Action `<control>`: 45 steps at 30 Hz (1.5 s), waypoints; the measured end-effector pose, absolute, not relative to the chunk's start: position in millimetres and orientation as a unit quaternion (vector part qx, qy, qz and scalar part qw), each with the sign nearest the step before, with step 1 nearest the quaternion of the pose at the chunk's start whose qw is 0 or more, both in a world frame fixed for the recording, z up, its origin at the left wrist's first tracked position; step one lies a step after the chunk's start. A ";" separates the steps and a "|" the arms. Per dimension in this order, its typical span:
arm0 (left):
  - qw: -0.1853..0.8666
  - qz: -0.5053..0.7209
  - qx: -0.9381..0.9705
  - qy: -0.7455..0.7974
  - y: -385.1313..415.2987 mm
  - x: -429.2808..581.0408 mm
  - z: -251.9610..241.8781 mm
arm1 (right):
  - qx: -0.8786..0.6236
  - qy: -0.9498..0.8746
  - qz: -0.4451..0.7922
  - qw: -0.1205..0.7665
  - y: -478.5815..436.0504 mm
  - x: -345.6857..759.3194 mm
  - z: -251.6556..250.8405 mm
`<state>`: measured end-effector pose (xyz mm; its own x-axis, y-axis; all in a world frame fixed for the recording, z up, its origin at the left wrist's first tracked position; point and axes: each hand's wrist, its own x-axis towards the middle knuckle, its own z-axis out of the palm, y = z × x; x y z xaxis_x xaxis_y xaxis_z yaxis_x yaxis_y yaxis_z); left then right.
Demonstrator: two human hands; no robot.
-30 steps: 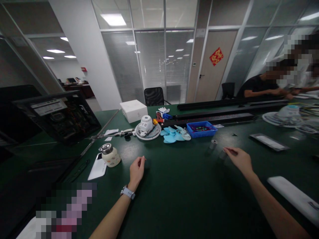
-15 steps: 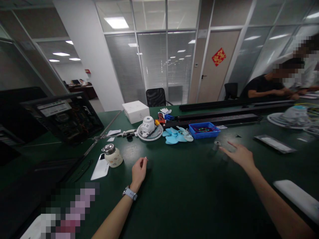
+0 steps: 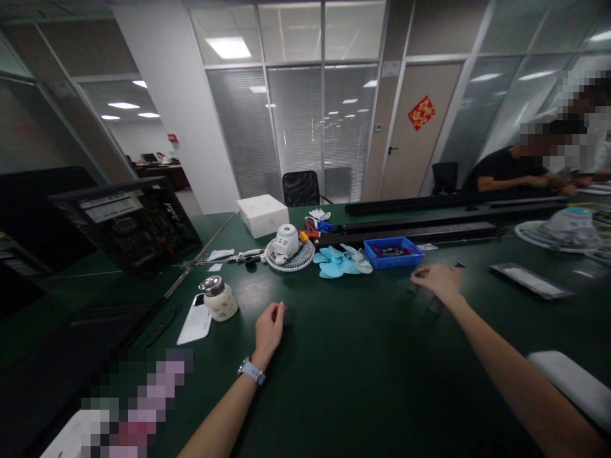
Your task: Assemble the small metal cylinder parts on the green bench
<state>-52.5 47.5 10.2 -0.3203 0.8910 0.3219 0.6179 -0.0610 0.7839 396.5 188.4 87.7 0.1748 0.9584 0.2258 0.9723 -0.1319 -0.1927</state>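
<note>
My left hand (image 3: 268,326) rests on the green table (image 3: 344,356) with a watch on its wrist. Its fingers are curled in against the thumb, and what they pinch, if anything, is too small to see. My right hand (image 3: 439,280) reaches forward on the right, just in front of the blue tray (image 3: 393,250). Its fingertips are closed round a small metal cylinder, which the hand now mostly hides. Pale blue fan blades (image 3: 342,261) and a white fan motor on its round grille (image 3: 289,247) lie further back between the two hands.
A cream jar with a metal lid (image 3: 218,298) stands on a white phone (image 3: 195,327) to the left. An open computer case (image 3: 128,222) leans at far left. Behind are a white box (image 3: 262,214) and long black strips (image 3: 429,224). A flat silver tray (image 3: 531,280) and seated people are at right.
My right hand moved forward and left, then closed its fingers over the small metal cylinder that had stood free on the table. My left hand stayed put.
</note>
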 end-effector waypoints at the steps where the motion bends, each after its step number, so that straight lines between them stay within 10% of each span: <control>1: 0.147 0.461 0.565 0.668 47.8 -52.4 9.9 | -0.730 -0.661 -0.030 0.171 181.3 387.0 91.3; 13: 0.087 0.443 0.696 0.559 39.4 -17.1 26.7 | -0.391 -0.845 0.219 0.292 95.7 203.5 61.9; 26: 0.063 0.412 0.710 0.567 49.9 7.7 44.2 | -0.385 -0.807 0.270 0.357 92.8 185.6 -3.8; 45: 0.015 0.341 0.633 0.695 43.2 -44.8 -5.1 | -0.534 -0.700 0.163 0.445 141.2 306.1 68.2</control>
<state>-44.8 43.2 -5.1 -0.1974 0.8902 0.4105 0.8696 -0.0343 0.4926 306.1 141.2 68.2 -0.0328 0.8929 0.4491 0.6023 0.3762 -0.7041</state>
